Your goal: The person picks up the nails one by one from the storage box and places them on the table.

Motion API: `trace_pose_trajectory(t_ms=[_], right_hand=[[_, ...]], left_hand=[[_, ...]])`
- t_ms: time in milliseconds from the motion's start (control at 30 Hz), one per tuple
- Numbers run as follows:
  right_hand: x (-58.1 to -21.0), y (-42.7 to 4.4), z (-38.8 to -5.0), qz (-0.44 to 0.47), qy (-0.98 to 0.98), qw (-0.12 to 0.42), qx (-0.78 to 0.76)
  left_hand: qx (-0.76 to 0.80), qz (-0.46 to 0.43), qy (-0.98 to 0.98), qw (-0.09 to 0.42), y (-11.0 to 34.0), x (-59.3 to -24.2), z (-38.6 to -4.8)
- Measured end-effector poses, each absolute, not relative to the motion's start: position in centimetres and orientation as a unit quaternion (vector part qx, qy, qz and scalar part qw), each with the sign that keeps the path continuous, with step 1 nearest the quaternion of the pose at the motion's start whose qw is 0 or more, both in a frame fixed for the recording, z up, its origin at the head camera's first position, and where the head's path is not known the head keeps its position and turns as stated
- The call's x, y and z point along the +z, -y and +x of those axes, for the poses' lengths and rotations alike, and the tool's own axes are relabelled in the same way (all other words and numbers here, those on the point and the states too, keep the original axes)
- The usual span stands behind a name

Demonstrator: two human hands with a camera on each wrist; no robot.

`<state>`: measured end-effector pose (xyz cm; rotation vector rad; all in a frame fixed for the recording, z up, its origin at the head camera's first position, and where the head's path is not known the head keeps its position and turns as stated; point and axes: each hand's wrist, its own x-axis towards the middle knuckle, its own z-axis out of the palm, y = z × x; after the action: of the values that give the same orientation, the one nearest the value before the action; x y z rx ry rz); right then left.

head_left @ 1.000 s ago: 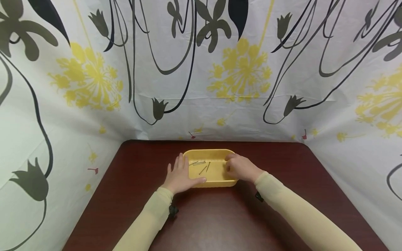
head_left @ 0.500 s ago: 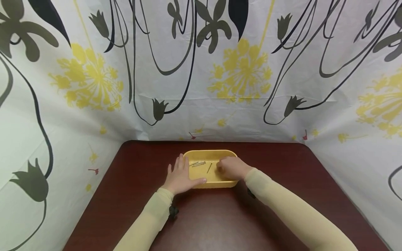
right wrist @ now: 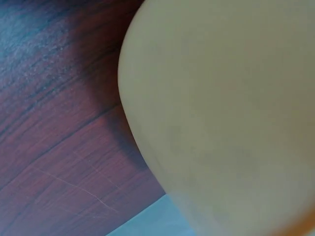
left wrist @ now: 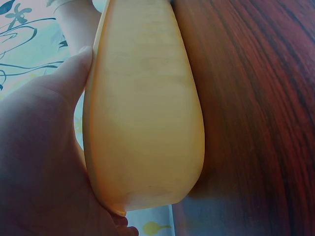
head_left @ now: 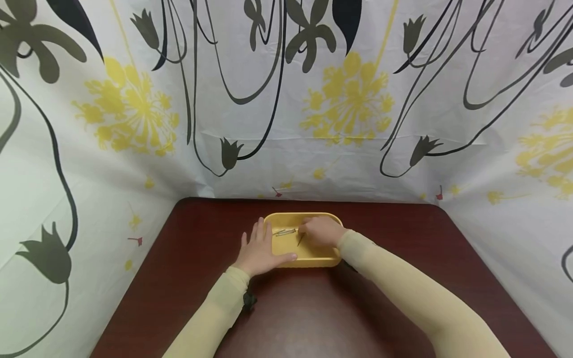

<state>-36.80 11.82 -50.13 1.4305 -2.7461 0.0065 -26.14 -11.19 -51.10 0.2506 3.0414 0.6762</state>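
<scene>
Yellow and shallow, an oblong tray (head_left: 309, 263) with rounded corners sits toward the far edge of a reddish-brown table (head_left: 295, 318) as a person in pale yellow sleeves (head_left: 403, 283) works with both hands. The left hand (head_left: 258, 252) rests against the tray's left end in a wide spread, fingers straight and thumb laid over the near rim. The right hand (head_left: 322, 230) dips into the tray's right half, fingers bent downward at a single thin nail (head_left: 300, 240); whether they pinch it cannot be told, the fingertips being hidden. A small cluster of nails (head_left: 285, 232) lies in the tray's left half, between the two hands. A dark device (head_left: 249, 301) shows at the left wrist. Behind the table hangs a white cloth (head_left: 268, 171) printed with yellow blooms and curling grey and black stems.
</scene>
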Motion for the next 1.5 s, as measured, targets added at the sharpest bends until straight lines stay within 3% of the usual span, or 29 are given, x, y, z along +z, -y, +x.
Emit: trace_pose_trajectory(t_ms=[767,933,1167,1500], right_hand=[[-50.1,-12.5,-36.7,0.491,0.871,0.028,0.006],[-48.9,-12.7,-36.3,0.492,0.869,0.054,-0.008],[-46.8,-13.3,-35.1,0.466,0.884,0.034,0.012],[-45.6,-14.9,-34.5,0.476,0.875,0.084,-0.007]], left_hand=[[0.207,0.092,-0.974,0.007,10.7,-51.1,-26.2],[0.201,0.090,-0.975,0.003,10.7,-51.2,-26.3],[0.205,0.086,-0.975,0.005,11.0,-51.0,-26.2],[0.211,0.092,-0.973,0.000,11.1,-50.7,-26.2]])
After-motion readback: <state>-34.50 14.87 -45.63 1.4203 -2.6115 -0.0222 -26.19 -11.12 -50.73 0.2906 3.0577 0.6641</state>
